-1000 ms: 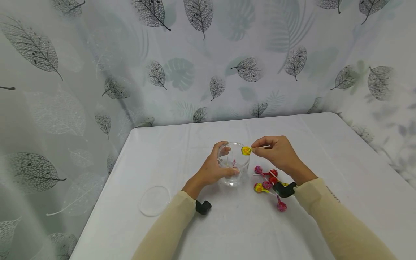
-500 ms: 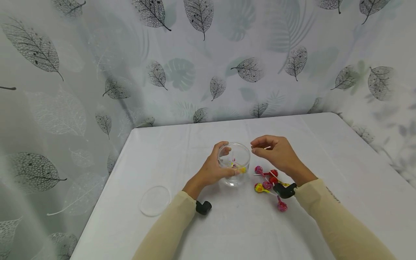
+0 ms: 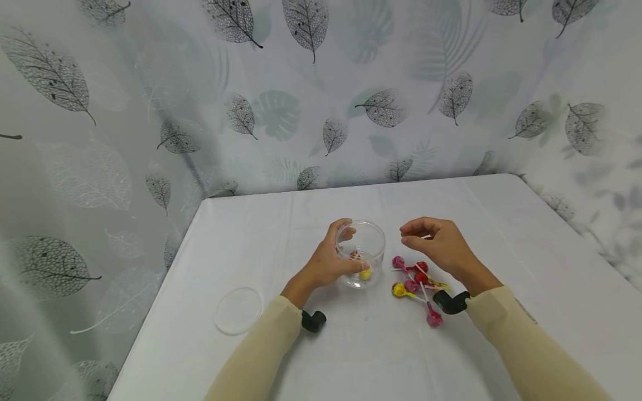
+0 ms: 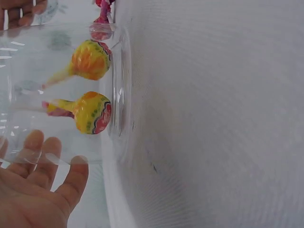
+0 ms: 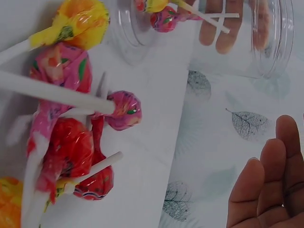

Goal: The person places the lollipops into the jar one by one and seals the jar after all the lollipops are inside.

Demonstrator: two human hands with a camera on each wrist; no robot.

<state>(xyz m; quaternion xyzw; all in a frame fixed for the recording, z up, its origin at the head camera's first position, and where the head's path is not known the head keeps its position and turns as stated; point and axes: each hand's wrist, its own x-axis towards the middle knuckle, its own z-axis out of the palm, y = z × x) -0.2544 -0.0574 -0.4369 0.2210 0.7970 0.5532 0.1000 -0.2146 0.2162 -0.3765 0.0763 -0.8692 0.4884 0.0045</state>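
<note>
My left hand [image 3: 333, 253] grips a clear round jar [image 3: 373, 259] from its left side, fingers behind and thumb across the front. The jar is upright with its mouth up and its base at the white tablecloth. Yellow lollipops [image 4: 92, 114] lie inside it, heads down at the base. A pink lollipop [image 5: 164, 20] shows through the wall in the right wrist view. To the right of the jar, my right hand [image 3: 436, 242] hovers with fingers loosely bent and nothing held. Below it lies a pile of pink, red and yellow lollipops [image 3: 421, 277] with white sticks.
A clear round lid [image 3: 239, 334] lies flat on the table to the left, near the left forearm. Leaf-patterned curtains [image 3: 321, 100] hang behind and beside the table. Dark wrist cameras [image 3: 314, 321] sit at both cuffs.
The right hand let go of a yellow lollipop, which dropped into the jar and settled at the bottom. That hand then moved right and slightly nearer; the left hand stayed on the jar.
</note>
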